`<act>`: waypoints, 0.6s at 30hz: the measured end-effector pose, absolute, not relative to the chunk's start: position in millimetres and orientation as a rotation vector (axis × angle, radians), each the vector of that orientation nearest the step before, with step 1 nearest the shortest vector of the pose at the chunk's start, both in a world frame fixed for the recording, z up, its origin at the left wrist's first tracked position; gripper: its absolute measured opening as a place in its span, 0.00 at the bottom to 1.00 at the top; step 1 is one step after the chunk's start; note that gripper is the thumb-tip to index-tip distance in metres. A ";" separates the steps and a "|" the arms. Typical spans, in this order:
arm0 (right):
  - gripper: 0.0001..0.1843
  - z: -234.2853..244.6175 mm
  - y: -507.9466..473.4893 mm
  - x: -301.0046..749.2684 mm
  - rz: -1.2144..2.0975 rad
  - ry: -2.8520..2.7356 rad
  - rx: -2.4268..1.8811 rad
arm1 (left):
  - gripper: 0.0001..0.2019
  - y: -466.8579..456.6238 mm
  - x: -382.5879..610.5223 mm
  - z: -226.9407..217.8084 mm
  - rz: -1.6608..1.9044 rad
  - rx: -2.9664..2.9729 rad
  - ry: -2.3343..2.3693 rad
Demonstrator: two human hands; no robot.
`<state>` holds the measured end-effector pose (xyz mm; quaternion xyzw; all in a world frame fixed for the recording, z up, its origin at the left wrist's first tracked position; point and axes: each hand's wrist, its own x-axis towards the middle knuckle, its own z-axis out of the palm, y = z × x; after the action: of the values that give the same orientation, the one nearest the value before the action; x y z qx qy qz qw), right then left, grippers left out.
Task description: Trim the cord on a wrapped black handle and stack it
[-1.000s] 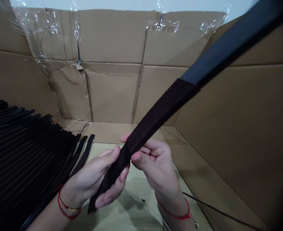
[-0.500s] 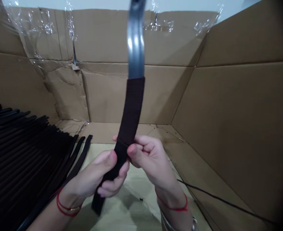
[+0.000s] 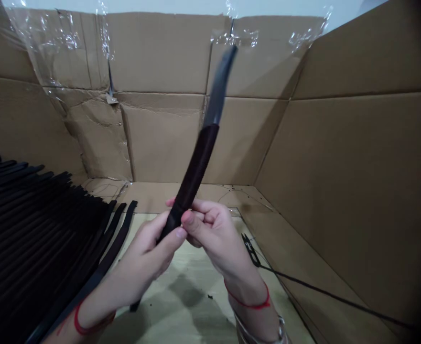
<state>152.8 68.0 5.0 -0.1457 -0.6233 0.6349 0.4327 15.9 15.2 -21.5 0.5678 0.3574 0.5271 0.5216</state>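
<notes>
Black woven strap [image 3: 195, 177] pinched by left hand [image 3: 142, 258] and right hand [image 3: 210, 234], gray tip [image 3: 215, 91] blurred, lower part hidden behind left hand.

A person's left hand [image 3: 142, 255] and right hand [image 3: 213, 234] meet low in front of the body, fingers curled and thumbs nearly touching at the tips. The left forearm [image 3: 95, 310] and right forearm [image 3: 248, 306] angle inward from the bottom of the frame, a red cord [image 3: 248, 306] circling the right wrist and a metal bangle [image 3: 280, 332] just below it.
</notes>
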 end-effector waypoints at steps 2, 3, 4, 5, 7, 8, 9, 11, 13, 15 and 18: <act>0.23 3.8 68.3 153.4 1.618 -1.574 -0.325 | 0.18 19.7 11.8 -24.0 1.083 1.273 0.529; 0.21 3.8 67.4 152.3 1.575 -1.562 -0.341 | 0.20 22.4 10.6 -24.8 1.030 1.256 0.432; 0.19 3.9 65.9 150.4 1.496 -1.532 -0.381 | 0.22 24.9 10.1 -25.2 1.026 1.265 0.423; 0.18 4.2 64.3 147.9 1.397 -1.492 -0.428 | 0.22 26.8 10.1 -25.0 1.077 1.292 0.496; 0.15 4.6 61.6 143.4 1.231 -1.437 -0.478 | 0.21 27.6 10.9 -23.4 1.275 1.320 0.754; 0.15 4.7 60.9 142.3 1.211 -1.439 -0.467 | 0.21 26.5 10.8 -22.3 1.339 1.294 0.844; 0.15 4.9 60.6 142.6 1.247 -1.463 -0.426 | 0.21 24.8 10.2 -21.3 1.339 1.245 0.863; 0.15 5.3 60.7 146.8 1.425 -1.560 -0.293 | 0.25 20.6 7.2 -20.3 1.172 1.142 0.725; 0.18 6.4 60.4 153.0 1.597 -1.633 -0.171 | 0.27 18.1 3.1 -21.0 0.953 1.086 0.513; 0.19 8.1 59.3 157.1 1.651 -1.620 -0.111 | 0.27 18.3 -0.2 -22.9 0.836 1.056 0.323; 0.15 9.4 57.0 154.5 1.637 -1.517 -0.170 | 0.30 21.3 -3.6 -24.8 0.882 1.059 0.279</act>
<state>154.5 57.0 9.4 -0.0683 -0.6096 0.6581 0.4365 -3.6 21.3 -24.8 0.4869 0.1281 0.4056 0.7629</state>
